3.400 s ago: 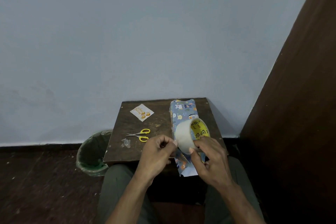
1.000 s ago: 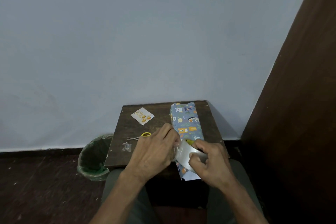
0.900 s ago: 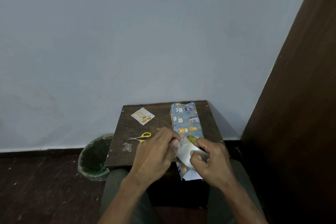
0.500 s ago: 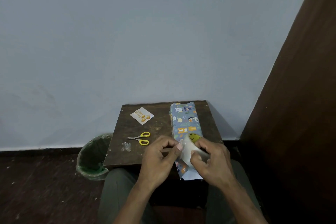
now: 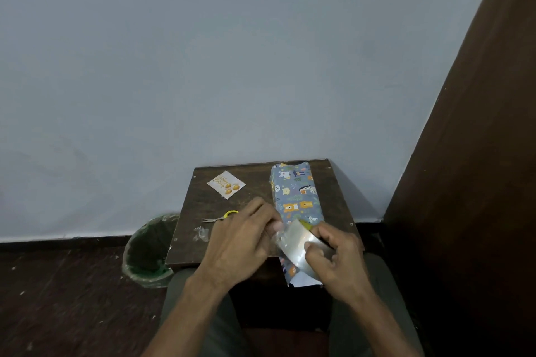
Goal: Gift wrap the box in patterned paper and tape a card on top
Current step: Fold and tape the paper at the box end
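Right hand [image 5: 333, 258] gripping tape roll [image 5: 298, 243], now tipped flatter over the wrapped box [image 5: 297, 200] on the tabletop [image 5: 255, 168]; left hand [image 5: 243, 238] pinching its loose end, strip apparently started; card [image 5: 226, 184] untouched.

I see a box wrapped in grey-blue paper [image 5: 295, 197] printed with orange bears and white animals; a white square card [image 5: 226, 184] bearing gold ornaments; yellow-handled scissors [image 5: 222, 216]; a clear, glossy tape roll [image 5: 298, 243]; a dark brown wooden table [image 5: 232, 200]; a green-lined bin [image 5: 148, 255].
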